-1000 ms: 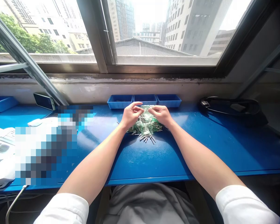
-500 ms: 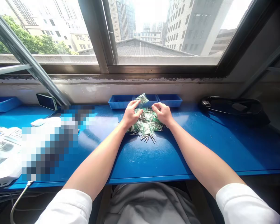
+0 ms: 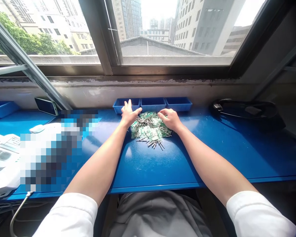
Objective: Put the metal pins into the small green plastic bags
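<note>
A heap of clear and green small packets [image 3: 151, 133] lies on the blue table, mixed with loose metal pins [image 3: 156, 144] that look like screws or rods. My left hand [image 3: 129, 115] is over the front edge of the left blue bin [image 3: 117, 107], fingers spread, and no packet shows in it. At the right edge of the heap rests my right hand [image 3: 172, 119], its fingers loosely curled and the thumb apart from them. I see nothing held in it, though the heap partly borders its fingertips. What lies inside the left bin is hidden behind my left hand.
A middle blue bin [image 3: 153, 104] and a right blue bin [image 3: 179, 104] stand in the same row by the wall. A black bag [image 3: 249, 113] lies at the right. White devices [image 3: 5, 154], a phone [image 3: 46, 106] and another blue tray [image 3: 2, 110] are at the left.
My left hand has moved left from above the heap to the left bin and let go of the packet it held; its fingers have spread. My right hand has stayed beside the heap.
</note>
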{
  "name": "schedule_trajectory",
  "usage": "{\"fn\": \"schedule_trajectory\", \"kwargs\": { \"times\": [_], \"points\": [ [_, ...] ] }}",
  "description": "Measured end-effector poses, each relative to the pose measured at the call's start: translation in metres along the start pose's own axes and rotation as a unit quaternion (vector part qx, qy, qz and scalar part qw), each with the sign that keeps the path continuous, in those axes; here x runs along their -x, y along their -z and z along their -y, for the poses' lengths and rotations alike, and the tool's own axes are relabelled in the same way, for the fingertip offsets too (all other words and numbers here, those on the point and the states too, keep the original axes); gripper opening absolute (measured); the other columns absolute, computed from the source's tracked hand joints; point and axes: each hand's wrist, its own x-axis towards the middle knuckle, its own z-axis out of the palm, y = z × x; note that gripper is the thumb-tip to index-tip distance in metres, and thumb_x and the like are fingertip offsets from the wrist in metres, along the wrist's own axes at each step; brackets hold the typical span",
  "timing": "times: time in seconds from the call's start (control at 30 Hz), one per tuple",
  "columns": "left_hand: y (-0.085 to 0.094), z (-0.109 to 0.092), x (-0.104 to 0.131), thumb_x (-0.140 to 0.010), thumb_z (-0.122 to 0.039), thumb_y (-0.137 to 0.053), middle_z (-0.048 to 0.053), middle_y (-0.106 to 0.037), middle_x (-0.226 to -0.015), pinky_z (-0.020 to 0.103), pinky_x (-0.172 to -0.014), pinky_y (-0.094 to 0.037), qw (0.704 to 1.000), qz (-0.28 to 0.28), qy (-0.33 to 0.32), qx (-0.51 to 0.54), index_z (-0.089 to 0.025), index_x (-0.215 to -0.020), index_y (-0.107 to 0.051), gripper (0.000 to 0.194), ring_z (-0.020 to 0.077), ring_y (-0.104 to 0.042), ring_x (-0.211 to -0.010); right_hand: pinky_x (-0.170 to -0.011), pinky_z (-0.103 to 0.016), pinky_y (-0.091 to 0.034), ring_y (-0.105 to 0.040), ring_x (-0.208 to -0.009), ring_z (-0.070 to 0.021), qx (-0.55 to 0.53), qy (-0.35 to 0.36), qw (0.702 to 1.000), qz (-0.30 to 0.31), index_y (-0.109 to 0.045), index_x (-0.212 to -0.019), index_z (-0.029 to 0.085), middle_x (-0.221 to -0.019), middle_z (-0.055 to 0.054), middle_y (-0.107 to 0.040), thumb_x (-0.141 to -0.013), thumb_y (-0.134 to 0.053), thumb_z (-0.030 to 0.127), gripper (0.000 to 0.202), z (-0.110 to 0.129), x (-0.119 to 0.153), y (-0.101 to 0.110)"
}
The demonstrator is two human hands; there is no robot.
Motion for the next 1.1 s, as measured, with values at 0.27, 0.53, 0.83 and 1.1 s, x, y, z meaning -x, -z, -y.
{"fn": "schedule_trajectory", "kwargs": {
  "times": [0.27, 0.53, 0.83, 1.1],
  "points": [
    [0.003, -0.017, 0.023, -0.075, -0.032, -0.06, 0.01, -0.053, -0.128, 0.049, -0.102, -0.034, 0.989, -0.009, -0.108, -0.098, -0.022, -0.112, -0.062, 0.038, 0.0308, -0.042, -0.123, -0.076, -0.034, -0.043, -0.057, -0.086, -0.0211, 0.003, 0.002, 1.0, 0.007, -0.069, -0.08, 0.021, -0.084, -0.004, -0.069, -0.086, -0.053, 0.035, 0.021, 0.001, 0.001, 0.003],
    [-0.004, -0.025, 0.046, -0.082, -0.029, -0.055, 0.006, -0.062, -0.109, 0.045, -0.092, -0.034, 0.941, 0.072, -0.274, -0.187, -0.024, -0.095, -0.068, 0.019, 0.0261, -0.048, -0.11, -0.086, -0.037, -0.042, -0.05, -0.095, -0.0238, -0.03, 0.124, 0.979, 0.16, -0.069, -0.078, 0.021, -0.087, -0.004, -0.064, -0.059, -0.08, 0.049, 0.035, 0.022, 0.006, 0.019],
    [-0.006, -0.016, 0.042, -0.081, -0.022, -0.054, 0.006, -0.062, -0.109, 0.045, -0.09, -0.034, 0.947, 0.052, -0.264, -0.176, -0.024, -0.092, -0.069, 0.019, 0.027, -0.047, -0.11, -0.09, -0.043, -0.041, -0.044, -0.101, -0.0276, 0.04, 0.122, 0.959, 0.253, -0.069, -0.082, 0.024, -0.097, -0.006, -0.057, -0.05, -0.082, 0.057, 0.048, 0.037, 0.01, 0.018],
    [-0.006, -0.029, 0.045, -0.092, -0.039, -0.041, 0.004, -0.067, -0.103, 0.043, -0.092, -0.031, 0.963, 0.063, -0.238, -0.109, -0.024, -0.092, -0.069, 0.031, 0.0248, -0.051, -0.106, -0.057, -0.027, -0.042, -0.049, -0.059, -0.0119, -0.178, -0.004, 0.976, 0.126, -0.059, -0.07, 0.018, -0.065, 0.002, -0.058, -0.064, -0.074, 0.048, 0.034, 0.031, 0.004, 0.014]
  ]
}}
